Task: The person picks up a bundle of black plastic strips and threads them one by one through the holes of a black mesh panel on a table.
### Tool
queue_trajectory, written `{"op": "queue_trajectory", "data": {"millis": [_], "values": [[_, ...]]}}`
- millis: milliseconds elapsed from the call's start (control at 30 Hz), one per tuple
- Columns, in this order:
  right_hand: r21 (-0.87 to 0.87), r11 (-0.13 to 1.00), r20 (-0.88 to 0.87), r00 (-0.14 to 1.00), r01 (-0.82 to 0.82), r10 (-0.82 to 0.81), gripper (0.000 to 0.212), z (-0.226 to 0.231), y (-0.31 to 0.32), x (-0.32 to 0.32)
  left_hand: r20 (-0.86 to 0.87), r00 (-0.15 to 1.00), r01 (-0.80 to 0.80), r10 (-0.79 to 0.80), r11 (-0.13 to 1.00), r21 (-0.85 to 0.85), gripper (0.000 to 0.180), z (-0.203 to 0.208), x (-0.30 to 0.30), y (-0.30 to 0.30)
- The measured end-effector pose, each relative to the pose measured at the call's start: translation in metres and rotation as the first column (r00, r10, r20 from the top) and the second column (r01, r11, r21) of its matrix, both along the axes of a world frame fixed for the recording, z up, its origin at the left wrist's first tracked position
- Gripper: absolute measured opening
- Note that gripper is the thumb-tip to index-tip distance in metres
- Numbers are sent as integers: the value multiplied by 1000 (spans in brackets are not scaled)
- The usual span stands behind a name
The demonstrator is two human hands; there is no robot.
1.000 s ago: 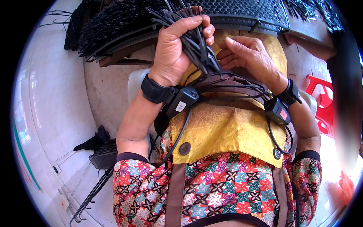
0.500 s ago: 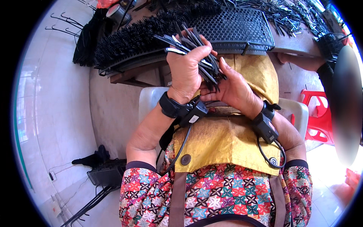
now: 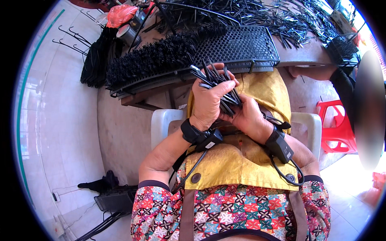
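A bundle of thin black strips, some with shiny flat faces, is held over my lap, just in front of a black perforated rack. My left hand is closed around its upper part, thumb across the strips, and their ends fan out above the fingers. At the bundle's lower end my right hand is cupped and closed against the strip ends; its fingertips are partly hidden. On the rack's left half, many similar black pieces stand packed in rows, while holes show on the right half.
Loose black strips lie heaped on the table behind the rack. A metal can and a red plastic bag are at the back left. Another person's arm reaches in at right, near a red stool. Cables hang from both my wrists.
Both hands have drawn back from the rack, with the bundle between them. My right hand, more spread before, has closed in on the strips' lower ends. The head view has shifted slightly.
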State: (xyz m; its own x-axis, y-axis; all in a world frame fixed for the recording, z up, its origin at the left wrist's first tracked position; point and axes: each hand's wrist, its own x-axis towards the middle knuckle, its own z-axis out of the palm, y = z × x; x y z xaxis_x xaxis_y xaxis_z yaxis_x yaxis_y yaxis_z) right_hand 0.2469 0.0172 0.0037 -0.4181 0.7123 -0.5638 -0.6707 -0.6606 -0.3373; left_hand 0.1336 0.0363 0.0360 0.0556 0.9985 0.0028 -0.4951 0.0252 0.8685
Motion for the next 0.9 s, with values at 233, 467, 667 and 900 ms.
{"op": "queue_trajectory", "data": {"millis": [233,467,667,900], "values": [[23,1000,9,1000,8,-8,34,9,-3,-1,74,997,26,-27,1000,13,42,-4,4,-4],[-56,996,-9,997,74,-75,31,-6,4,-9,152,988,-16,14,1000,16,27,-2,20,-3],[-38,999,141,990,37,-31,29,-34,3,-9,-7,1000,0,0,994,-108,20,-15,20,11],[166,982,-49,994,-85,94,30,-15,-2,10,216,974,133,-69,946,-295,21,-17,-9,23]]}}
